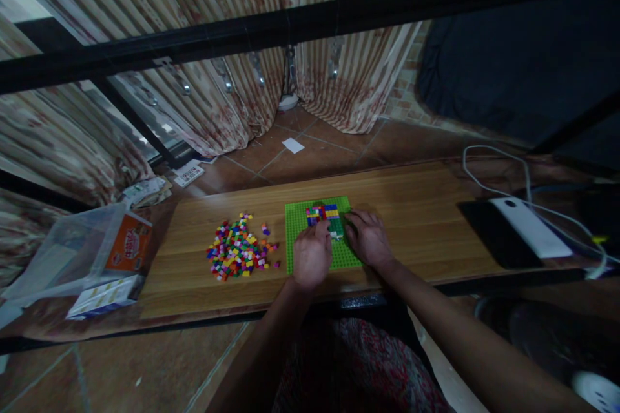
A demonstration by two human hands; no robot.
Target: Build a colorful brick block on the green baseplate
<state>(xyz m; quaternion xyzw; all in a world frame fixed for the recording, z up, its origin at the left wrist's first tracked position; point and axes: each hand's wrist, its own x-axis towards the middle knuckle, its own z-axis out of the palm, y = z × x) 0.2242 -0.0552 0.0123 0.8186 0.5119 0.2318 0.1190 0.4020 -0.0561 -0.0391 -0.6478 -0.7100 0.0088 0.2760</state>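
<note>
A green studded baseplate [298,213] lies on the wooden tabletop in front of me. On its middle and upper part sits a patch of small colored building bricks [332,211], in red, blue, yellow, white and green. My left hand [312,255] covers the lower left of the baseplate. Its fingers are closed at the lower edge of the brick patch, and whatever they hold is hidden. At the baseplate's right edge rests my right hand [371,239], fingers loosely extended and bent toward the bricks, with nothing visible in them.
Left of the baseplate is a loose pile of small colored bricks [237,248]. A clear plastic bin [72,251] with an orange label and a small box [106,295] stand at the far left. A black-and-white flat object [527,229] and white cable [498,148] lie right.
</note>
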